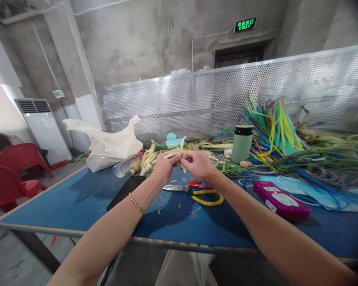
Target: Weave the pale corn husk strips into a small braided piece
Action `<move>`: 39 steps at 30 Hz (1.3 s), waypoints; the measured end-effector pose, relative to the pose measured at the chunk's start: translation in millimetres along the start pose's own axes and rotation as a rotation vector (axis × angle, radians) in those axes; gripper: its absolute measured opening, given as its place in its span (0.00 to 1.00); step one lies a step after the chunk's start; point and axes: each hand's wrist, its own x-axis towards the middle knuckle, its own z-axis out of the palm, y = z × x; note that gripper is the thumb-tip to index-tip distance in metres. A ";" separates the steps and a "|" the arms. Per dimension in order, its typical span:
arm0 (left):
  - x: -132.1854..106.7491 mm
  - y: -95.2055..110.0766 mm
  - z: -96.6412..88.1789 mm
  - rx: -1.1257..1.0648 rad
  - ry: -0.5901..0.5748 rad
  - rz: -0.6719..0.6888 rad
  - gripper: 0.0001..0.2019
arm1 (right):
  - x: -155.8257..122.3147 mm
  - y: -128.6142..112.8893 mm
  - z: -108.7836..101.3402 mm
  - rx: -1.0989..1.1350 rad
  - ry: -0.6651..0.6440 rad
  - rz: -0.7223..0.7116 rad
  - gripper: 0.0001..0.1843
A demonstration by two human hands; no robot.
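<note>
Both my hands meet over the middle of the blue table, pinching a pale strip (pixel 183 143) that looks like corn husk. Its narrow end sticks up between them, and a short piece shows below. My left hand (pixel 166 165) is closed on the strip, thumb and fingertips together. My right hand (pixel 200 163) has its fingers curled and pressed to the same strip, touching the left fingertips. Just below the hands lies a pair of scissors (pixel 179 187) with metal blades and red and yellow handles. Behind the hands are pale green husks (pixel 150 156).
A white plastic bag (pixel 113 147), a clear bottle (pixel 125 167) and a dark phone (pixel 127 191) lie left. On the right are a green canister (pixel 242 143), a purple box (pixel 280 200), blue masks (pixel 310 190) and colourful strips (pixel 280 131). A perforated metal panel (pixel 173 103) borders the back.
</note>
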 end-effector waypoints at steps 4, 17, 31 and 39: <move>1.9 0.2 -2.2 0.022 0.002 -0.009 0.09 | -1.4 0.2 -2.1 0.023 -0.023 -0.016 0.09; -0.3 8.0 0.7 0.089 -0.153 -0.024 0.12 | 9.3 27.9 -20.2 0.578 0.013 0.160 0.17; 2.7 2.7 -2.9 0.101 -0.179 -0.093 0.13 | 7.2 22.4 -11.4 0.723 0.045 0.227 0.11; 3.8 2.9 -5.6 0.229 -0.163 -0.030 0.14 | 5.8 18.2 -6.0 0.724 0.100 0.272 0.09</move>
